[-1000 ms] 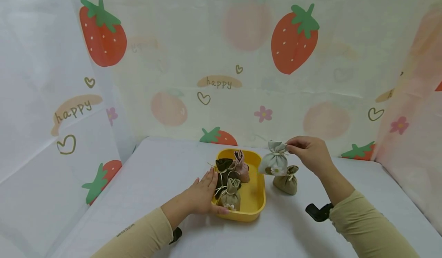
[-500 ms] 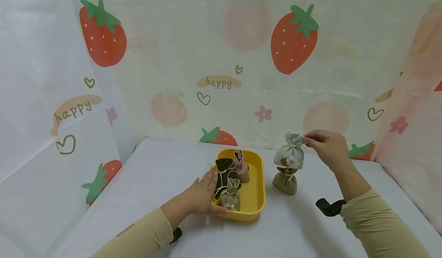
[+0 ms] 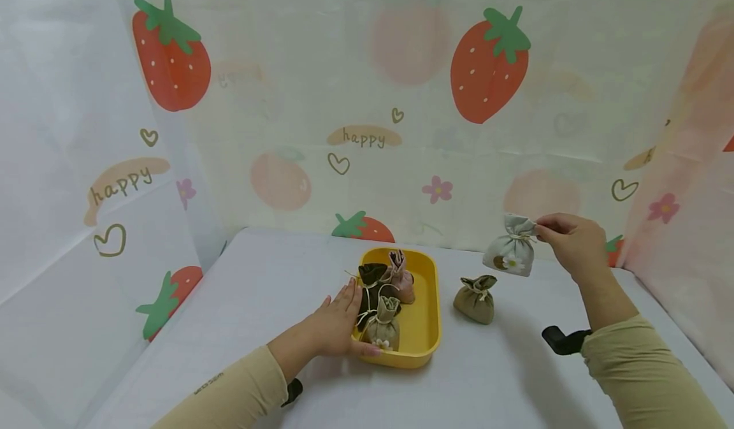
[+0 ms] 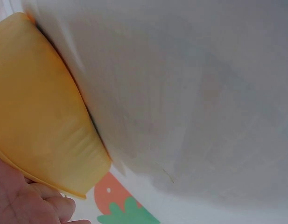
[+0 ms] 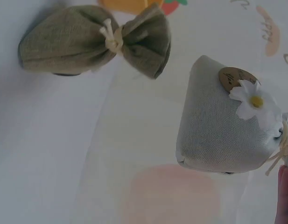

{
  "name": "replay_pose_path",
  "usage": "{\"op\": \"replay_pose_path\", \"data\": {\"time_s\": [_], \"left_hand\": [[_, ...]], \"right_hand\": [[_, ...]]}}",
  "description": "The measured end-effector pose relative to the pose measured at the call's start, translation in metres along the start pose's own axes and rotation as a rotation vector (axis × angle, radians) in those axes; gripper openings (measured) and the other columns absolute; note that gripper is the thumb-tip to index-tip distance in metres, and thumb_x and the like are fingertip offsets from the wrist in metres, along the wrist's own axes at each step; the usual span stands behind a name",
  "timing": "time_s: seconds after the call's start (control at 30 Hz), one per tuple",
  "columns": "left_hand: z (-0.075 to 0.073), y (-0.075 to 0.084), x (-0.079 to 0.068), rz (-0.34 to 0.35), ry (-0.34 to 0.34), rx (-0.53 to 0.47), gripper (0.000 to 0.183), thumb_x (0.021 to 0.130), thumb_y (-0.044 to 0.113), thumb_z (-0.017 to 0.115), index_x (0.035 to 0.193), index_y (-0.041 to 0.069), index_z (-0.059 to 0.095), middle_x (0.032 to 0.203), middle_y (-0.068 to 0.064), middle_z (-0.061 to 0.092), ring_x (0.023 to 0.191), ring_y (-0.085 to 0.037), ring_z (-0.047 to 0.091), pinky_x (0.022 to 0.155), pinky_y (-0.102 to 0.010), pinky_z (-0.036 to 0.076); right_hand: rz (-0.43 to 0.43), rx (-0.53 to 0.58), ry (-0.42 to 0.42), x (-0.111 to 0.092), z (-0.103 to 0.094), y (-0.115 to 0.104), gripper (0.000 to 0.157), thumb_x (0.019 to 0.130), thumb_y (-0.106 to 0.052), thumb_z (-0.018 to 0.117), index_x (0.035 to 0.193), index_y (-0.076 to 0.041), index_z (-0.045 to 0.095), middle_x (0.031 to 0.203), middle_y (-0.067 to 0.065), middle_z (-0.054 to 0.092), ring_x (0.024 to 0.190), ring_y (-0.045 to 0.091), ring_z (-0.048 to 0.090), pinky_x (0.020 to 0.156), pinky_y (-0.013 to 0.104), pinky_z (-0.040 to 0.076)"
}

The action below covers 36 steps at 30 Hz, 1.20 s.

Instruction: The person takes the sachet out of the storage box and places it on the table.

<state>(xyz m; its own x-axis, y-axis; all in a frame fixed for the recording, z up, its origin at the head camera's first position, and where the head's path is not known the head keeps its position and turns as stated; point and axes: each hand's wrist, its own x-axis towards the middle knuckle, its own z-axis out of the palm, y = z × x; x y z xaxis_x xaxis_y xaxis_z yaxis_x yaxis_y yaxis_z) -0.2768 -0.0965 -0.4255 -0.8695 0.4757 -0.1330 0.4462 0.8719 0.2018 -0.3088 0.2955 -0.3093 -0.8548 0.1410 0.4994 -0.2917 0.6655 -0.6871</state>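
Observation:
My right hand (image 3: 575, 244) pinches the gathered top of a light grey drawstring pouch (image 3: 510, 254) and holds it above the table. In the right wrist view the grey pouch (image 5: 223, 126) shows a white cloth flower and a round brown tag. An olive-brown drawstring pouch (image 3: 474, 300) stands on the table, below and left of it. My left hand (image 3: 332, 324) rests with straight fingers against the left side of a yellow tray (image 3: 424, 314). Inside the tray are a dark pouch (image 3: 371, 289), a pink pouch (image 3: 402, 282) and a beige pouch (image 3: 383, 327) with a white flower.
A white-covered table (image 3: 275, 269) reaches back to a printed curtain (image 3: 367, 85) with strawberries, which also hangs at both sides. A black wrist strap piece (image 3: 564, 341) juts out from the right sleeve.
My right hand has carried the grey pouch rightward and slightly up, from near the tray's right rim to beyond the olive-brown pouch. The left hand and tray have stayed put.

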Motion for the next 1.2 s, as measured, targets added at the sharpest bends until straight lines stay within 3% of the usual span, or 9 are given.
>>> {"op": "replay_pose_path", "data": {"time_s": [0.33, 0.63, 0.87, 1.2], "left_hand": [[0.0, 0.0, 0.0, 0.001, -0.005, 0.0, 0.128, 0.059, 0.088, 0.038, 0.146, 0.003, 0.0, 0.152, -0.016, -0.007, 0.14, -0.028, 0.003, 0.109, -0.048, 0.014], [0.002, -0.001, 0.001, -0.001, -0.003, 0.006, 0.129, 0.058, 0.089, 0.037, 0.146, 0.003, -0.001, 0.152, -0.015, -0.007, 0.14, -0.028, 0.003, 0.109, -0.049, 0.014], [0.0, 0.0, 0.0, 0.0, -0.008, 0.002, 0.129, 0.058, 0.088, 0.037, 0.146, 0.002, 0.0, 0.152, -0.016, -0.007, 0.14, -0.029, 0.003, 0.109, -0.049, 0.014], [0.0, 0.0, 0.0, 0.004, -0.001, 0.014, 0.128, 0.059, 0.088, 0.037, 0.146, 0.002, 0.0, 0.152, -0.017, -0.007, 0.14, -0.029, 0.004, 0.109, -0.048, 0.015]], "right_hand": [[0.047, -0.087, 0.008, -0.002, -0.005, 0.015, 0.023, 0.087, -0.022, 0.063, 0.094, -0.001, 0.07, 0.069, -0.018, 0.064, 0.063, -0.013, 0.054, 0.056, 0.01, 0.042], [0.031, -0.163, 0.003, -0.004, -0.006, 0.023, 0.021, 0.087, -0.02, 0.063, 0.093, -0.002, 0.07, 0.081, 0.012, 0.07, 0.061, -0.016, 0.049, 0.055, 0.013, 0.04], [0.037, -0.202, -0.021, -0.006, -0.003, 0.04, 0.018, 0.087, -0.018, 0.062, 0.091, -0.002, 0.07, 0.082, 0.014, 0.069, 0.062, -0.013, 0.048, 0.055, 0.017, 0.041], [0.029, -0.245, -0.073, -0.015, 0.006, 0.053, 0.014, 0.085, -0.016, 0.065, 0.088, -0.003, 0.071, 0.081, 0.013, 0.069, 0.068, 0.008, 0.058, 0.056, 0.026, 0.044]]}}
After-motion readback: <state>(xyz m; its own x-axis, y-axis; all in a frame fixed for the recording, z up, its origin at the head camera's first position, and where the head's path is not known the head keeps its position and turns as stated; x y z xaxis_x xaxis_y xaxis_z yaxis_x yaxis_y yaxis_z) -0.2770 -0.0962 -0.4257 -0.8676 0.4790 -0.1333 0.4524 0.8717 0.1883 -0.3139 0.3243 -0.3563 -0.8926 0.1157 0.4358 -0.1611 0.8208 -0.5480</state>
